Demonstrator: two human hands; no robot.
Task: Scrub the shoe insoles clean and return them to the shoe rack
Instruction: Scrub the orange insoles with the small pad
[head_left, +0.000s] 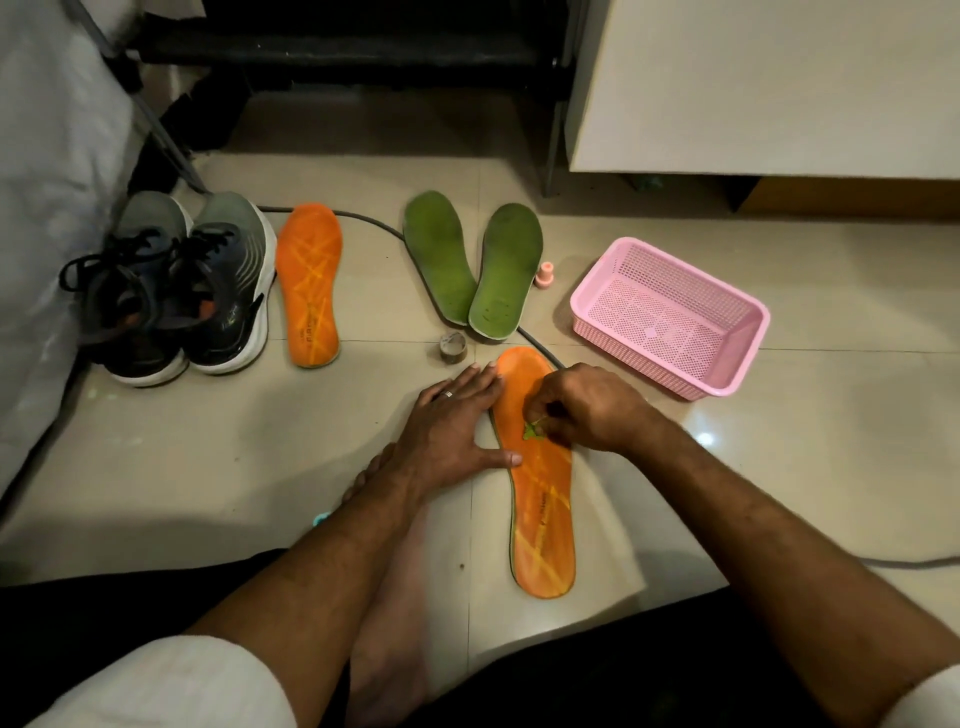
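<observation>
Down on the tiled floor (831, 467), a person sits with both forearms reaching forward. Largest among the things is the pink plastic basket (748, 312) at the right, then the pair of dark running shoes (176, 296) at the left. An orange insole (543, 514) lies lengthwise before the person, toe end away from them. The left hand (447, 431) lies flat with straight, relaxed fingers, pressing on the insole's left edge, thumb tip on the orange surface. The right hand (587, 410) is curled over the insole's forepart, its fingers pinching a small green scrubbing piece (532, 430) against it. A second orange insole (309, 286) lies just beside the shoes. Two green insoles (472, 265) lie further back, their heels touching. A small round tin (453, 347) sits near them, and a little pink cap-like object (545, 274) stands between the green insoles and the basket.
</observation>
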